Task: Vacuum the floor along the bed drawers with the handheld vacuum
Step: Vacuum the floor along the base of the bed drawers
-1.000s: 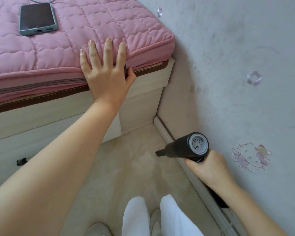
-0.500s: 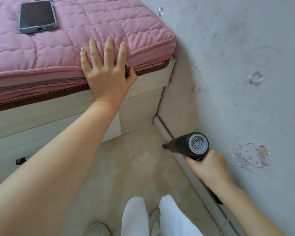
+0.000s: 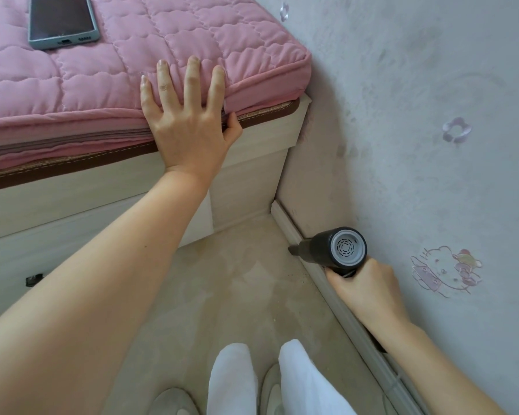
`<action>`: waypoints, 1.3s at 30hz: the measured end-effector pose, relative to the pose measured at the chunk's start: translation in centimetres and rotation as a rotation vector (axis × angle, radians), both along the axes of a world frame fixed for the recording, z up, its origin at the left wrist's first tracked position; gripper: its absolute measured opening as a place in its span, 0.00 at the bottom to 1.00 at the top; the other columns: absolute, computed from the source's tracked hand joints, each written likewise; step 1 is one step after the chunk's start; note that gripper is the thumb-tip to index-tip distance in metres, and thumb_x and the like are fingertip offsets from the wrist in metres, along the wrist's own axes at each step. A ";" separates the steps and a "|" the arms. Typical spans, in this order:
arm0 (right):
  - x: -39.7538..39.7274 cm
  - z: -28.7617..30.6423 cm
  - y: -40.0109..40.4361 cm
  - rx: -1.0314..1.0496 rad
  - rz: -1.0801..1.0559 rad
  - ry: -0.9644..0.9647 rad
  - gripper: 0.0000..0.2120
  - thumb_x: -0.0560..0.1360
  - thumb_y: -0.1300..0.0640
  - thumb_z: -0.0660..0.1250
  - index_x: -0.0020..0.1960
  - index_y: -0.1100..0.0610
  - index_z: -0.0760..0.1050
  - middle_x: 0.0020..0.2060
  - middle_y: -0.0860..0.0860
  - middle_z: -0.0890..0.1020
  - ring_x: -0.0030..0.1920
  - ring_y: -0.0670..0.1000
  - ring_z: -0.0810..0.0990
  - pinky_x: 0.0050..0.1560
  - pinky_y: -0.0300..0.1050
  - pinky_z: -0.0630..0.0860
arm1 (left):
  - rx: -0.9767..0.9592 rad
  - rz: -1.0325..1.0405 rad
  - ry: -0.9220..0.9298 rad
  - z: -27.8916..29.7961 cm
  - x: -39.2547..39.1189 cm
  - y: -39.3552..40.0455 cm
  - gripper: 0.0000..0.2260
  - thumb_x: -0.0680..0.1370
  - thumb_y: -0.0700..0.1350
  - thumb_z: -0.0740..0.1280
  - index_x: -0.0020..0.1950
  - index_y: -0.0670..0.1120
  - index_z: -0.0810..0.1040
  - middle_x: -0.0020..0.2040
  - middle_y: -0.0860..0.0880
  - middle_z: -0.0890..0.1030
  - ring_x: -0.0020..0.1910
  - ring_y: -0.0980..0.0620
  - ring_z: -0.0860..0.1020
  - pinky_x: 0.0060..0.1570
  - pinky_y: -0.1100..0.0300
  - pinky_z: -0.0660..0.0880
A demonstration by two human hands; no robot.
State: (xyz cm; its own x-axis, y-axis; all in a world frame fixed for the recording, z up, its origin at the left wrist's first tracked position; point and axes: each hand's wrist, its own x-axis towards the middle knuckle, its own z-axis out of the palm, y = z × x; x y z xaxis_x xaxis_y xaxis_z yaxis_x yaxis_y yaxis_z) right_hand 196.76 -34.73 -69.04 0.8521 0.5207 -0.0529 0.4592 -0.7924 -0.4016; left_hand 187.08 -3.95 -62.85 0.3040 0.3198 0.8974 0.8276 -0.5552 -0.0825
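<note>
Your right hand [image 3: 364,287] grips the handle of the handheld vacuum [image 3: 331,248], fingers curled round it. The vacuum has drifted toward the wall since a second ago: then its nozzle reached out over the open floor [image 3: 237,280], and now the dark tip sits right against the white baseboard [image 3: 285,218], low in the corner where the wall meets the bed. The grey vented rear cap faces you, as it did before. The nozzle points toward the bed drawers [image 3: 57,232], which are well apart from it, across the floor.

Your left hand [image 3: 189,121] has not moved. It lies flat with fingers spread on the edge of the pink quilted mattress [image 3: 132,55], thumb hooked under by the brown trim, arm stretched across the drawer fronts.

The phone [image 3: 62,20] lies on the mattress in the same place, near the top left. On the wall, the cartoon cat sticker [image 3: 445,269] sits just beyond your right hand. Your white-trousered legs [image 3: 303,381] and pale slippers [image 3: 174,402] stand on the beige floor at the bottom.
</note>
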 end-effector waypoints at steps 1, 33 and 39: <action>0.0 -0.1 0.2 0.004 0.002 0.010 0.20 0.65 0.39 0.67 0.43 0.57 0.77 0.34 0.56 0.82 0.41 0.61 0.79 0.38 0.45 0.77 | 0.004 0.002 0.002 0.0 0.0 0.0 0.21 0.78 0.55 0.60 0.69 0.51 0.77 0.67 0.44 0.79 0.65 0.32 0.76 0.63 0.32 0.72; -0.9 1.9 -3.6 -0.038 -0.052 0.026 0.14 0.65 0.45 0.70 0.40 0.55 0.77 0.33 0.51 0.81 0.40 0.59 0.79 0.38 0.43 0.75 | -0.106 -0.037 0.010 -0.5 -0.5 -0.6 0.21 0.80 0.53 0.59 0.72 0.50 0.72 0.70 0.42 0.76 0.69 0.31 0.72 0.68 0.32 0.66; -1.0 1.5 -2.6 -0.009 -0.031 0.053 0.15 0.65 0.43 0.67 0.39 0.55 0.75 0.34 0.53 0.81 0.40 0.60 0.78 0.38 0.44 0.74 | -0.098 -0.025 0.003 -0.5 -0.4 -0.7 0.21 0.79 0.53 0.61 0.71 0.50 0.73 0.70 0.42 0.76 0.69 0.32 0.73 0.68 0.32 0.67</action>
State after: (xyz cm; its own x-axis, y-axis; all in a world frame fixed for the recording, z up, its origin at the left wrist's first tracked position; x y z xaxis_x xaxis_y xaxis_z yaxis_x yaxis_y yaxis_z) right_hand 195.79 -37.30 -67.53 0.8637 0.4933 -0.1033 0.4126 -0.8097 -0.4174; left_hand 186.70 -4.65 -63.34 0.3158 0.3980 0.8613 0.8132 -0.5812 -0.0296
